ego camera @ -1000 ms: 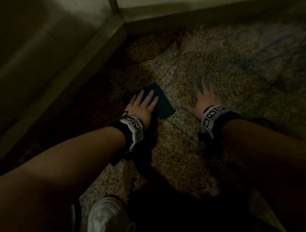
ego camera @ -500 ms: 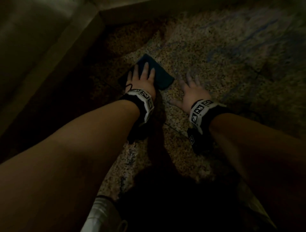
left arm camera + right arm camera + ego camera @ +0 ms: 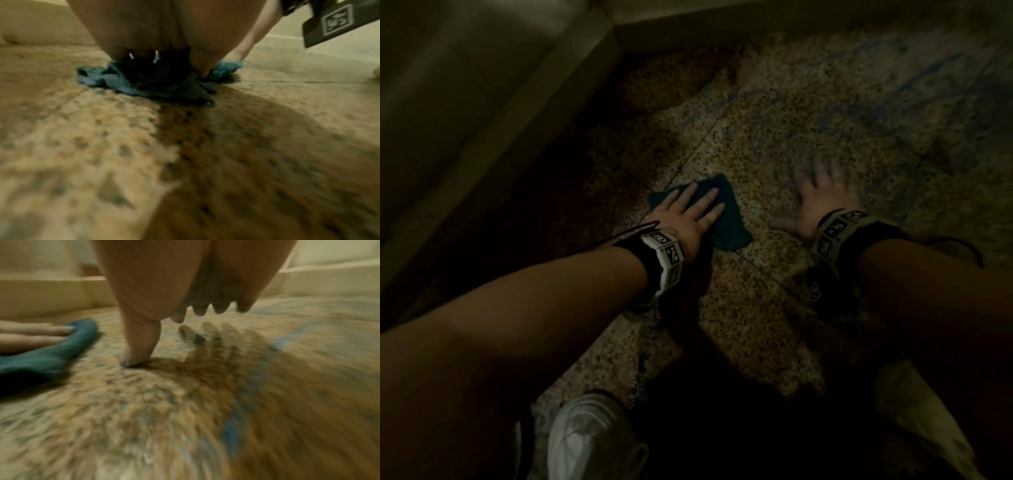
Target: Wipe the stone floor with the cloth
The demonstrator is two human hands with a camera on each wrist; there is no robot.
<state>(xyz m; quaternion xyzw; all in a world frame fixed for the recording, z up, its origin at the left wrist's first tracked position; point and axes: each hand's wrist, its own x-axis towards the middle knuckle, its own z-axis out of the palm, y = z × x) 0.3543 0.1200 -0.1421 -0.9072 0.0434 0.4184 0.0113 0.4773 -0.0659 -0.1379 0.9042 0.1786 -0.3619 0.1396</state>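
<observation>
A small teal cloth [image 3: 727, 219] [image 3: 127, 84] [image 3: 51, 356] lies bunched on the speckled stone floor [image 3: 784, 144] [image 3: 102, 146] [image 3: 164, 402]. My left hand [image 3: 688, 214] [image 3: 164, 32] presses flat on the cloth with straight fingers. My right hand [image 3: 822, 195] [image 3: 185, 288] is blurred, its fingers spread over bare floor to the right of the cloth. Its thumb tip touches the stone while the other fingers hover just above it. Faint blue streaks [image 3: 876, 106] mark the floor further away.
A pale stone step or kerb [image 3: 493, 144] runs along the left and meets another [image 3: 756, 20] across the top, forming a corner. My white shoe [image 3: 589, 438] is at the bottom, below the left arm. A second pale shoe [image 3: 914, 411] shows at the lower right.
The left hand has dragged the cloth back toward me, away from the corner. The right hand has lifted from lying flat and is moving, now blurred.
</observation>
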